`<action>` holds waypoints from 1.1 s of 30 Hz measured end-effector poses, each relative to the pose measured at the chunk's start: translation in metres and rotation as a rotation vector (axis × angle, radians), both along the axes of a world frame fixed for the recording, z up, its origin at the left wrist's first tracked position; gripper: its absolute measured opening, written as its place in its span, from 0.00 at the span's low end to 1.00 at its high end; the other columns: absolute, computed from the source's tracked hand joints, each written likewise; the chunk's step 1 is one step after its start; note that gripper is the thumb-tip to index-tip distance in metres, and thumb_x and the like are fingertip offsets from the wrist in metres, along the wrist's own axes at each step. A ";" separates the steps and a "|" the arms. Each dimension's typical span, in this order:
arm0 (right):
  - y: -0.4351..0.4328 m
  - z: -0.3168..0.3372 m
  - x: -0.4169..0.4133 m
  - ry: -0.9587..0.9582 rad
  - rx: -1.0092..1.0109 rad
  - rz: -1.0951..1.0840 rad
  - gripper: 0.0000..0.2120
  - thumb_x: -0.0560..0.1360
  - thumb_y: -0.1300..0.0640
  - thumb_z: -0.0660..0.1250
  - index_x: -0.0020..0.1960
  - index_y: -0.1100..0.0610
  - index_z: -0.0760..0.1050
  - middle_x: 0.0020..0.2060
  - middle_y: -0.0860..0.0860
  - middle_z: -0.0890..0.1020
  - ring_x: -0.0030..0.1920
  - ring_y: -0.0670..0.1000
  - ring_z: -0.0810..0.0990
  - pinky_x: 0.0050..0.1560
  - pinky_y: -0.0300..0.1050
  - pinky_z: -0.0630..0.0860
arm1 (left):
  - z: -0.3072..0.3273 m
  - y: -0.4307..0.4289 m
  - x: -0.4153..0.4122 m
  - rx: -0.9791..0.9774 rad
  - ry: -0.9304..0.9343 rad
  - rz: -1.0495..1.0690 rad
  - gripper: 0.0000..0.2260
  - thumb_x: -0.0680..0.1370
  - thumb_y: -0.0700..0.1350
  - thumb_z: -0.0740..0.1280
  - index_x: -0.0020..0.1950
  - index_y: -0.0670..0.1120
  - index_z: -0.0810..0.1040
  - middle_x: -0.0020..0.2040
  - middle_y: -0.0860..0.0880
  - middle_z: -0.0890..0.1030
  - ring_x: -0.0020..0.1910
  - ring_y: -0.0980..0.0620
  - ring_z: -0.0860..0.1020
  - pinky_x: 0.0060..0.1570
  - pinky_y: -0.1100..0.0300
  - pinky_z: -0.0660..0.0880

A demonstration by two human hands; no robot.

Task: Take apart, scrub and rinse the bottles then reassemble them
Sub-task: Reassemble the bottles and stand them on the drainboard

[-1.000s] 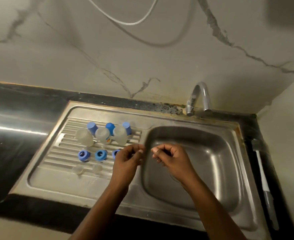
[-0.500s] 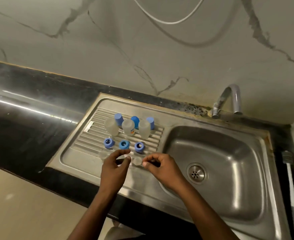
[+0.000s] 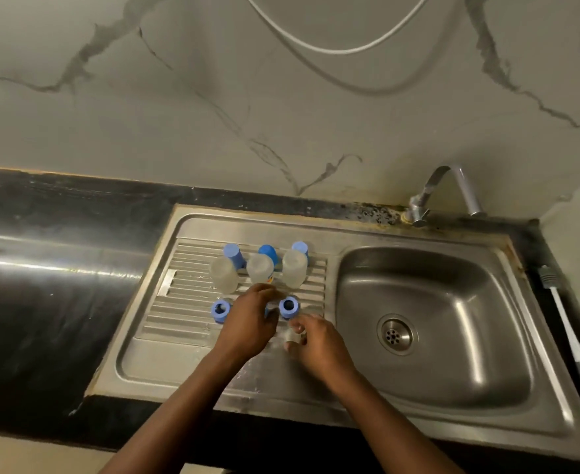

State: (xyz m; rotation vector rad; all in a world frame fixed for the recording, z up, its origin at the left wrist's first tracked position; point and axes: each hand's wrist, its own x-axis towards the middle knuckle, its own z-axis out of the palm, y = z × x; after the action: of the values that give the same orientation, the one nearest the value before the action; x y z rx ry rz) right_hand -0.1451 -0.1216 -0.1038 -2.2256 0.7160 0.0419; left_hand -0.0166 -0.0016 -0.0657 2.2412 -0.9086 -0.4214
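Left hand fingers curled round middle blue ring; right hand fingers pinched clear teat. Middle bottle label was illegible.

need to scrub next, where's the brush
Head view, far right: the brush lies on the dark counter beside the sink, bristles toward the tap.

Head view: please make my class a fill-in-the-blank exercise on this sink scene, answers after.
The drainboard holds ___ clear bottles. The caps behind them are ___. A clear teat is pinched by the ___ hand.
Answers: three; blue; right.
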 end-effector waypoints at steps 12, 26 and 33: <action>-0.023 0.002 -0.009 -0.089 0.145 -0.130 0.05 0.74 0.54 0.77 0.49 0.47 0.85 0.46 0.41 0.84 0.47 0.40 0.83 0.50 0.36 0.80 | -0.025 -0.027 0.007 0.203 -0.096 -0.235 0.21 0.75 0.38 0.72 0.68 0.49 0.82 0.68 0.51 0.80 0.65 0.48 0.80 0.62 0.57 0.76; -0.050 0.054 -0.029 -0.300 0.818 -0.367 0.11 0.82 0.61 0.70 0.64 0.56 0.75 0.52 0.61 0.86 0.48 0.55 0.88 0.49 0.47 0.84 | -0.002 -0.031 -0.016 -0.380 0.731 0.238 0.06 0.81 0.43 0.74 0.57 0.47 0.88 0.49 0.44 0.88 0.50 0.49 0.86 0.56 0.51 0.84; -0.049 0.076 -0.022 -0.252 0.896 -0.271 0.09 0.82 0.56 0.70 0.61 0.58 0.80 0.50 0.60 0.88 0.50 0.57 0.88 0.50 0.47 0.84 | 0.013 -0.024 -0.029 -0.585 1.267 0.446 0.09 0.83 0.39 0.69 0.58 0.37 0.86 0.54 0.37 0.86 0.51 0.42 0.83 0.57 0.51 0.85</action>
State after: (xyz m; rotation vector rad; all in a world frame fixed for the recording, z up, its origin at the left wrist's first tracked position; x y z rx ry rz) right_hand -0.1675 -0.1704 -0.0281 -1.2455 0.6725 -0.0461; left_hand -0.0452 -0.0253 -0.0525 1.1669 0.1498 -1.0095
